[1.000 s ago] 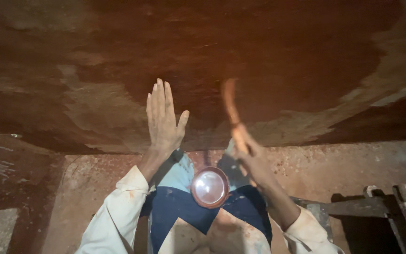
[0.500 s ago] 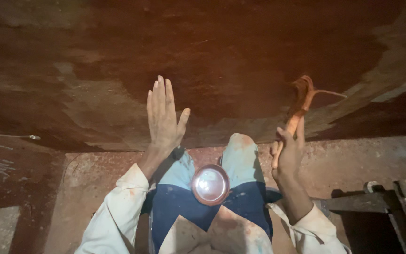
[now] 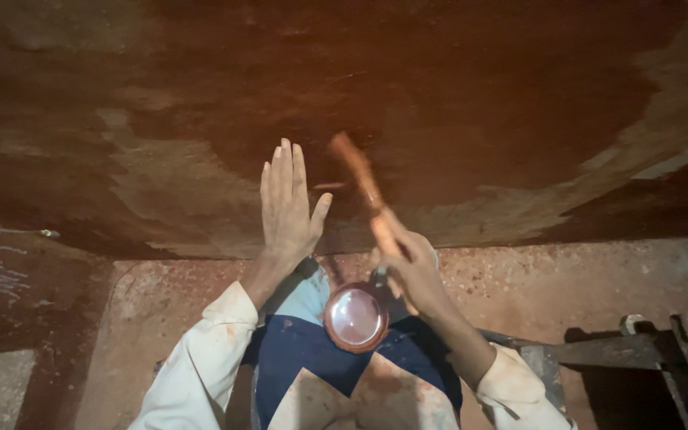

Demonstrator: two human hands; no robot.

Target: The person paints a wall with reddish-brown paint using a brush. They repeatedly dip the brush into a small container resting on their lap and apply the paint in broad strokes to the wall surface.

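The left hand (image 3: 288,209) lies flat and open, fingers together and pointing up, pressed against a large dark reddish-brown curved surface (image 3: 439,103) with paler worn patches. The right hand (image 3: 412,267) is clenched around the handle of a wooden mallet-like tool (image 3: 357,171) — blurred, its far end against the same surface just right of the left thumb. A round metal bowl (image 3: 355,317) sits in the person's lap — between the white sleeves (image 3: 201,358).
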